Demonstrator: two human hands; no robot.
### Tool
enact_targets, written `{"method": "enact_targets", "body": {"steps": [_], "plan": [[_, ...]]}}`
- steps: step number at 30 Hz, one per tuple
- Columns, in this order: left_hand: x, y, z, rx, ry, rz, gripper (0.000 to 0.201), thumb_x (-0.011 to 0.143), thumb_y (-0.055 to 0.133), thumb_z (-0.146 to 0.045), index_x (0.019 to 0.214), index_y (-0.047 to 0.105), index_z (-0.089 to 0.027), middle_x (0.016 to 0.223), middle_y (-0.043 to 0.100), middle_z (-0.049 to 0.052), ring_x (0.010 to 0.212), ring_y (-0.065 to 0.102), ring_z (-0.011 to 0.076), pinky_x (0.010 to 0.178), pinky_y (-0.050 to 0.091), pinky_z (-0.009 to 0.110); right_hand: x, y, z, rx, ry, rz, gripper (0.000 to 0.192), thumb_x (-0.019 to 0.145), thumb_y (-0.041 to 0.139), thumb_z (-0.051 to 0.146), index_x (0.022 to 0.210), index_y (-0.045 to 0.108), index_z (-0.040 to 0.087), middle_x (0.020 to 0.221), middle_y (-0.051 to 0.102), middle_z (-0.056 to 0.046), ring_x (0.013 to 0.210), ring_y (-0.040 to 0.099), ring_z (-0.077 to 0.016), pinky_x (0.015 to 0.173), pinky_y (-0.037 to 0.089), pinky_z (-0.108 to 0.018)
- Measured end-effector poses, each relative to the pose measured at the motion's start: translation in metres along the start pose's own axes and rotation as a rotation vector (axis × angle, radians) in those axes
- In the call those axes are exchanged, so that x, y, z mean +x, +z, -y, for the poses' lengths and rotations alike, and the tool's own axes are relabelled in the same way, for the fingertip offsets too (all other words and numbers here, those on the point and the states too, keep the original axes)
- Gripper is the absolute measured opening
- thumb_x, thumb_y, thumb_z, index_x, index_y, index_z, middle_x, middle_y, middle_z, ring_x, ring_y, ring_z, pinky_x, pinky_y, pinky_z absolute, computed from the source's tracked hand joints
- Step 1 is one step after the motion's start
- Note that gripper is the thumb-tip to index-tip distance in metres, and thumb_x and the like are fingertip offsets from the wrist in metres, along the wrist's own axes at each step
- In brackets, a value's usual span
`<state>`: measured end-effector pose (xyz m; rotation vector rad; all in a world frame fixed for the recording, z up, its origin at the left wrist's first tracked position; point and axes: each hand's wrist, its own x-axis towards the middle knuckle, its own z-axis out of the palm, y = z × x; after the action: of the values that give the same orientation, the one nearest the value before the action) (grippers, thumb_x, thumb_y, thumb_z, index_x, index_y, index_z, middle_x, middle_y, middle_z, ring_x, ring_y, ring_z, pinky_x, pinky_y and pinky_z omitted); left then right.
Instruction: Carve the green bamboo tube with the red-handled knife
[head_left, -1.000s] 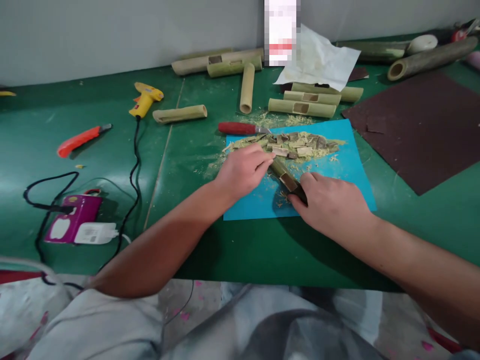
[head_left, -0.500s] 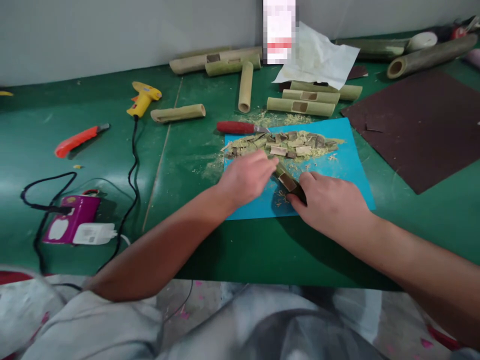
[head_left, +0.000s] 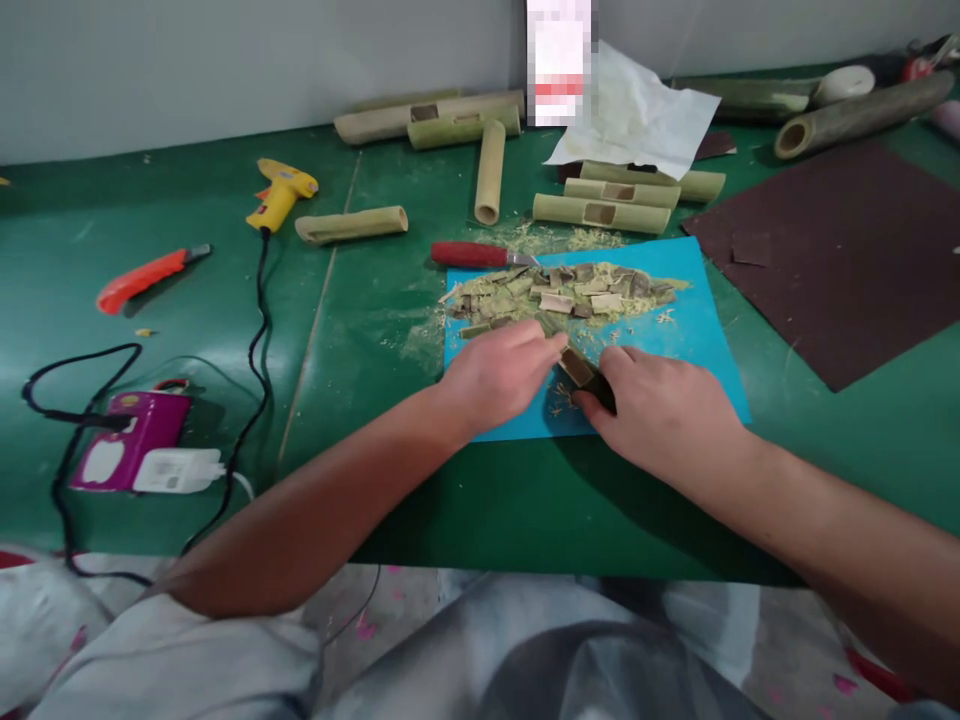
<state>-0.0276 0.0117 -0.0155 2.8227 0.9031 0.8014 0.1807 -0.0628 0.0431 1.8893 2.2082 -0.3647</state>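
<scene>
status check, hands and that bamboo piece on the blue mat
Left hand and right hand both closed on short dark bamboo piece, over blue mat. Pile of bamboo chips just beyond.

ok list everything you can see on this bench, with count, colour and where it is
bamboo piece: one, dark green, gripped by both hands on the mat
cutting mat: one, blue, centre
bamboo chips: heap, pale green-brown, far side of mat
carving knife: one, red handle, beyond mat's left corner
bamboo tubes: several, tan-green, along the back
glue gun: one, yellow, left
utility knife: one, orange, far left
power strip: one, purple, near left
sandpaper sheet: one, dark brown, right
white paper: one, back
table: green
left hand: on the piece
right hand: on the piece
</scene>
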Motion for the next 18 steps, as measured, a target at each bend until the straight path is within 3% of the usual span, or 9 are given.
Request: {"method": "enact_targets", "body": {"steps": [4, 14, 18], "plan": [[-0.0008, 0.0004, 0.0008, -0.017, -0.019, -0.042, 0.037, 0.113, 0.047, -0.032, 0.112, 0.079, -0.013, 0.084, 0.070, 0.006, 0.076, 0.066, 0.0143, 0.069, 0.053, 0.025, 0.0005, 0.0003, 0.0003, -0.010, -0.003, -0.013, 0.023, 0.104, 0.055, 0.035, 0.106, 0.066, 0.016, 0.100, 0.076, -0.015, 0.085, 0.074, -0.0274, 0.056, 0.019, -0.033], [-0.0021, 0.0016, -0.0024, -0.047, -0.028, 0.030, 0.041, 0.114, 0.042, -0.035, 0.121, 0.077, -0.015, 0.086, 0.070, 0.006, 0.075, 0.066, 0.0145, 0.067, 0.053, 0.026, -0.0008, -0.0020, 0.0020, -0.002, 0.005, 0.021, 0.023, 0.105, 0.054, 0.035, 0.109, 0.066, 0.015, 0.105, 0.077, -0.016, 0.088, 0.075, -0.0292, 0.056, 0.018, -0.034], [-0.0024, 0.0016, -0.0011, -0.053, -0.053, -0.018, 0.038, 0.113, 0.045, -0.032, 0.114, 0.079, -0.014, 0.084, 0.070, 0.006, 0.076, 0.067, 0.0150, 0.070, 0.055, 0.026, 0.0004, -0.0014, 0.0012, 0.004, 0.002, 0.002, 0.023, 0.105, 0.054, 0.035, 0.108, 0.066, 0.015, 0.102, 0.076, -0.016, 0.087, 0.075, -0.0284, 0.056, 0.018, -0.034]]}}
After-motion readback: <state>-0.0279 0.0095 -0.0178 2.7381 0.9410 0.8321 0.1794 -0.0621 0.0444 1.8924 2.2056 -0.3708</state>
